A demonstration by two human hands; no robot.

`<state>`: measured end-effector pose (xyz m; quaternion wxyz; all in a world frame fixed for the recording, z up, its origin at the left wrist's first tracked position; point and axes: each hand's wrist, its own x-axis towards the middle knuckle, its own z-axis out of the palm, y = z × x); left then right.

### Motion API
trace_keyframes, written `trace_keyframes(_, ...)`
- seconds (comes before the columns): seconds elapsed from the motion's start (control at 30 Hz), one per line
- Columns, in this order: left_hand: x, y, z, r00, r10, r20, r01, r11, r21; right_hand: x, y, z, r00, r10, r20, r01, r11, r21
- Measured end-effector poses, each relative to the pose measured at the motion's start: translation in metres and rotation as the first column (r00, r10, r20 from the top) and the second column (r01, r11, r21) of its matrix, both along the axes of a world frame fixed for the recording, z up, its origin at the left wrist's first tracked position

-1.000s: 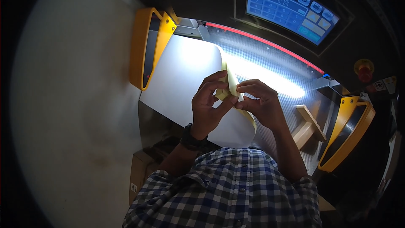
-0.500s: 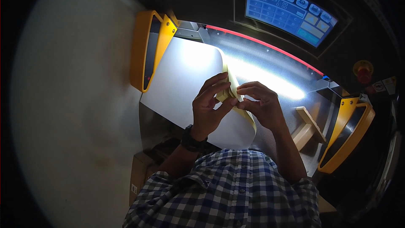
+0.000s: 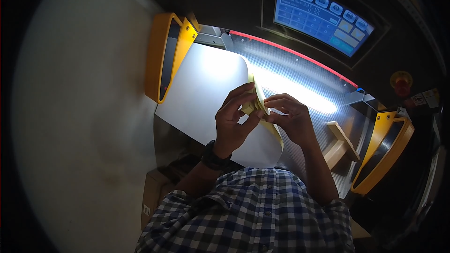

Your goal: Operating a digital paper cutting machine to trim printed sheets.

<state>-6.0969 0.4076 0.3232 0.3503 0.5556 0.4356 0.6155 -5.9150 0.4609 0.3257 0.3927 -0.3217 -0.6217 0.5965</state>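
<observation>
Barely any shift past second, so edge was still being worked, looked like. Left hand (image 3: 236, 115) fingers stayed clamped on yellow paper edge (image 3: 248, 108), right hand (image 3: 294, 116) fingers pinched it just beside. White sheet (image 3: 204, 84) spread left of fingers, wood block (image 3: 341, 145) off right.

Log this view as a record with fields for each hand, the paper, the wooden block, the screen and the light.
Left hand: holds paper at its pale yellow edge
Right hand: fingertips at that edge; grip unclear
Paper: white top
Wooden block: on metal bed, beside right forearm
Screen: lit, blue
Light: bright band across bed
</observation>
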Motion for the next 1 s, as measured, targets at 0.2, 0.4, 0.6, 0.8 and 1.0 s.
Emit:
trace_keyframes(0.2, 0.001, -0.002, 0.004, 1.0, -0.023, 0.0, 0.023, 0.999, -0.042, 0.001, 0.0, 0.002, 0.999, 0.021, 0.027, -0.02, 0.999, -0.037)
trace_keyframes(0.4, 0.002, 0.0, 0.006, 0.999, -0.031, 0.007, 0.031, 0.998, -0.049, 0.001, 0.001, -0.001, 1.0, -0.001, 0.004, 0.001, 0.998, -0.055)
trace_keyframes(0.6, 0.003, 0.002, 0.004, 1.0, 0.006, 0.007, -0.006, 1.0, -0.018, 0.001, -0.002, 0.002, 1.0, -0.006, 0.002, 0.006, 1.0, -0.007)
trace_keyframes(0.8, 0.003, 0.001, 0.005, 1.0, 0.008, 0.022, -0.007, 0.999, -0.043, 0.0, -0.011, 0.012, 0.964, -0.157, -0.215, 0.117, 0.975, -0.188)
trace_keyframes(1.0, 0.004, 0.001, 0.005, 1.0, 0.001, 0.024, 0.0, 0.999, -0.039, 0.004, -0.011, 0.02, 0.984, -0.088, 0.153, 0.061, 0.984, 0.17)
